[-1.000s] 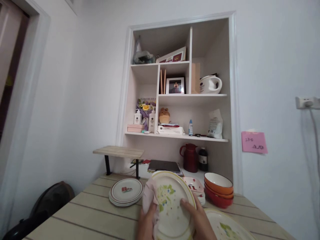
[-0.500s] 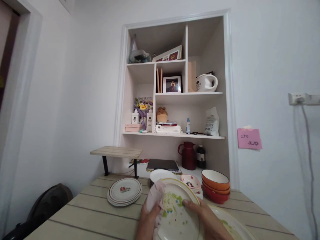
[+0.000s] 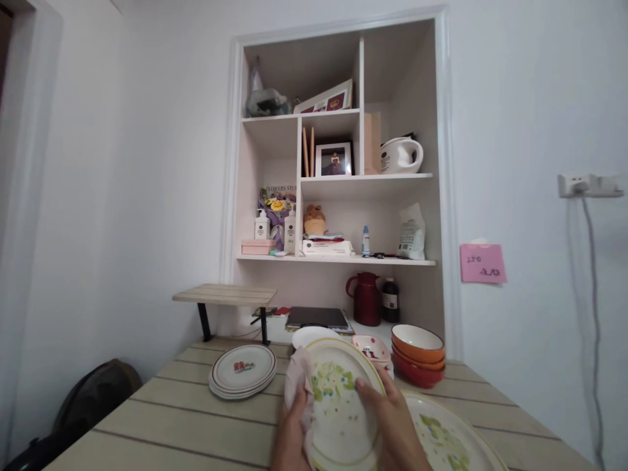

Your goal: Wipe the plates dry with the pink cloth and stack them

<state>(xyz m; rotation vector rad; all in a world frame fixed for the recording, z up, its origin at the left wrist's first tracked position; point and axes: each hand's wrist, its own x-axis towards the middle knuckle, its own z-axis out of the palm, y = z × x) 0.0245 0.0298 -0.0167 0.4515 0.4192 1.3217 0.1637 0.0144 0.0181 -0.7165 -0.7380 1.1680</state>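
Note:
A cream plate (image 3: pixel 343 425) with a yellow-green rim and a leaf pattern is held up, tilted, between both hands. My left hand (image 3: pixel 293 428) is closed on a pale pink cloth (image 3: pixel 298 376), pressing it around the plate's left edge. On the right edge my right hand (image 3: pixel 392 418) grips the plate, thumb on its face and the other fingers partly behind it. A larger plate (image 3: pixel 441 438) with the same leaf pattern lies on the table below my right hand.
Stacked plates (image 3: pixel 244 367) with a red motif sit left on the slatted table (image 3: pixel 186 418). Behind the held plate are a white dish (image 3: pixel 314 337) and a pink dotted dish (image 3: pixel 371 348). Orange and red bowls (image 3: pixel 418 356) are stacked at right; a small raised shelf (image 3: pixel 226 294) stands at back left.
The view has shifted slightly, so more of the larger plate shows. Both hands still hold the plate, with the cloth at its left edge; its tilt differs a little.

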